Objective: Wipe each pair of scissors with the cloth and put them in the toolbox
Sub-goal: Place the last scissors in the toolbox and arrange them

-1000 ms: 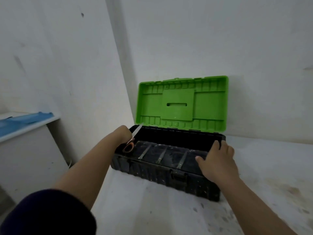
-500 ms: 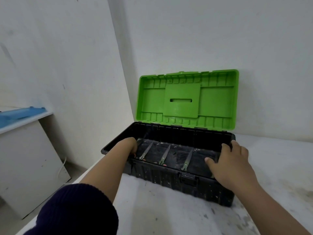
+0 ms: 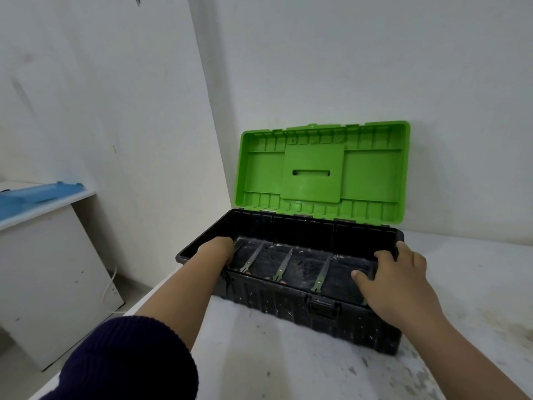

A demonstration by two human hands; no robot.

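The black toolbox (image 3: 288, 308) stands open on the white table, its green lid (image 3: 317, 171) upright against the wall. Three pairs of scissors (image 3: 284, 264) lie inside side by side, blades pointing away; the front wall hides their handles. My left hand (image 3: 217, 251) reaches down into the box's left end with its fingers hidden behind the front wall, and a grey blade (image 3: 238, 247) shows just beside it. My right hand (image 3: 395, 280) rests with spread fingers on the box's right end, thumb over the inside.
The white table (image 3: 288, 365) is stained and scuffed, with its left edge close to the toolbox. A white cabinet (image 3: 49, 272) with a blue board (image 3: 37, 192) on top stands lower at the left. Walls close in behind.
My left hand carried the orange-handled scissors down into the left end of the toolbox, and their handle is now out of sight. My right hand stayed on the right end of the box.
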